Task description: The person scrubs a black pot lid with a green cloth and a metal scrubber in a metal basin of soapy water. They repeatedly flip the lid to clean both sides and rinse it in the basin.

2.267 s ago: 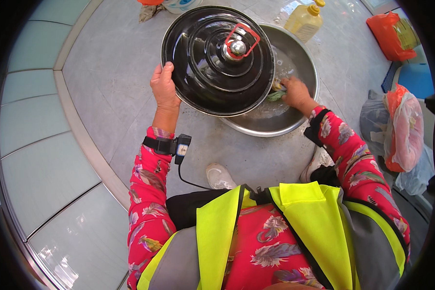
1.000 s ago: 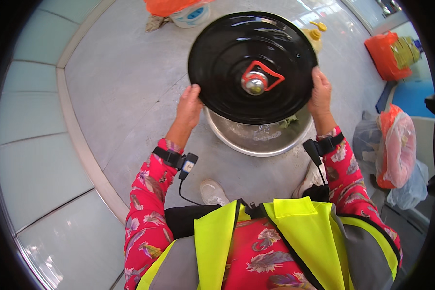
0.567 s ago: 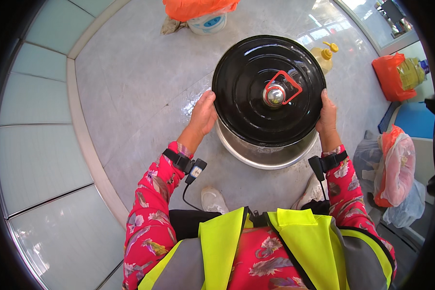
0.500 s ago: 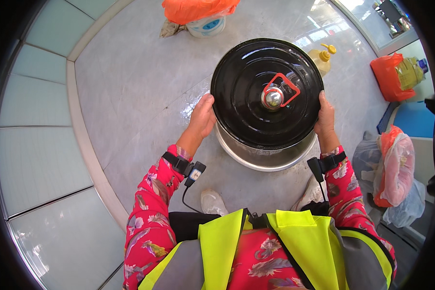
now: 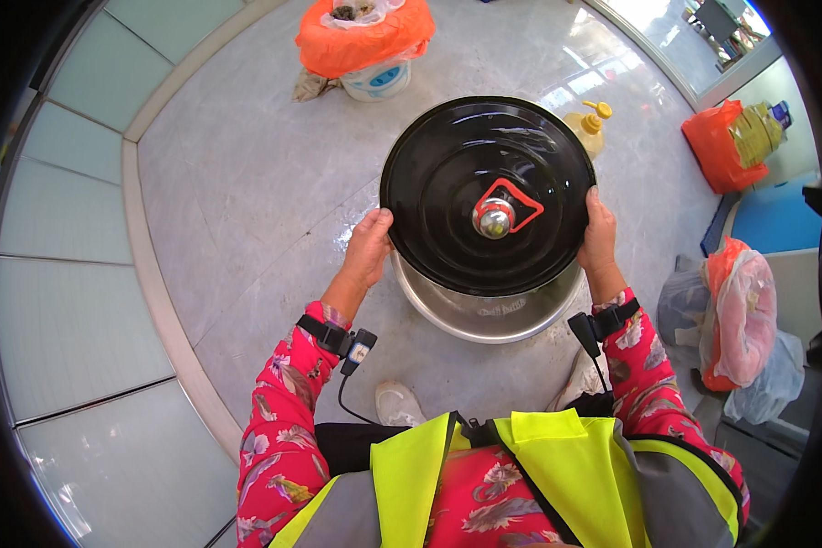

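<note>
A wide, round black pot lid (image 5: pixel 438 173) with a wet sheen is held up between my two hands. On its top sit a silver knob (image 5: pixel 494 222) and a red wire-like loop (image 5: pixel 525 196). My left hand (image 5: pixel 369 245) grips the rim at the left, thumb on the upper side. At the opposite edge my right hand (image 5: pixel 598 236) grips the rim the same way. Beneath the lid, a stainless steel basin (image 5: pixel 493 321) stands on the floor; its near part shows, and the lid covers the rest.
Beyond the lid stands a yellow pump bottle (image 5: pixel 586 132). Farther off is a white bucket (image 5: pixel 379 82) lined with an orange bag (image 5: pixel 365 46). Several plastic bags (image 5: pixel 744 320) lie at the right, by another orange bag (image 5: pixel 726 146). Pale cabinet fronts (image 5: pixel 73 320) line the left.
The lid, both hands and the basin appear slightly lower and farther left in view, as do the bucket and bottle. The lid's knob and loop have shifted a little nearer me. Both grips stay.
</note>
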A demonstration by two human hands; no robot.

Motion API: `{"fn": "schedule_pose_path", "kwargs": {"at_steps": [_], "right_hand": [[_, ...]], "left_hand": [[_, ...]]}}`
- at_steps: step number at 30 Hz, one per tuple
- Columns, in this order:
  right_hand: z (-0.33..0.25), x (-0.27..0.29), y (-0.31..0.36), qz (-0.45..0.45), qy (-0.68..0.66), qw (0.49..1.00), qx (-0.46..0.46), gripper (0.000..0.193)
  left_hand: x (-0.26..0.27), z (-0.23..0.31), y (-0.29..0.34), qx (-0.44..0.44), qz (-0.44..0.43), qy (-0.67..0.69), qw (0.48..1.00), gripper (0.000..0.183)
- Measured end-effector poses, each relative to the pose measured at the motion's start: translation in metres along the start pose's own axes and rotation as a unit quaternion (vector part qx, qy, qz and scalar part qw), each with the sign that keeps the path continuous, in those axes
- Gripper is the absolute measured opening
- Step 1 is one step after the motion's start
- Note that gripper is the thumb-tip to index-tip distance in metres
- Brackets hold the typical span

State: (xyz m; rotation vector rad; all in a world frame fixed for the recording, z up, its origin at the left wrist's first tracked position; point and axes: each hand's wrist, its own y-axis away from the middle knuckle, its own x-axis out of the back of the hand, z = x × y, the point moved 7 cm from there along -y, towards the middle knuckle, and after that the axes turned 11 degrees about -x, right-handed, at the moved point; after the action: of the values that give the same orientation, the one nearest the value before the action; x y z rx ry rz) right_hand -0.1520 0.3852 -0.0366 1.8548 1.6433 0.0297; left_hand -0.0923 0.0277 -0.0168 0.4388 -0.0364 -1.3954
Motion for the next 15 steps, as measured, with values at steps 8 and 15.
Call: {"fn": "schedule_pose_path", "kwargs": {"at_steps": [8,15], "right_hand": [[-0.02,-0.01,0.013,-0.057,0.091,0.988,0.113,0.037],[-0.025,-0.008,0.019,-0.042,0.097,0.986,0.133,0.034]], "left_hand": [[-0.001,0.012,-0.007,-0.075,-0.007,0.02,0.997,0.033],[-0.012,0.023,-0.003,-0.114,-0.018,0.043,0.992,0.033]]}}
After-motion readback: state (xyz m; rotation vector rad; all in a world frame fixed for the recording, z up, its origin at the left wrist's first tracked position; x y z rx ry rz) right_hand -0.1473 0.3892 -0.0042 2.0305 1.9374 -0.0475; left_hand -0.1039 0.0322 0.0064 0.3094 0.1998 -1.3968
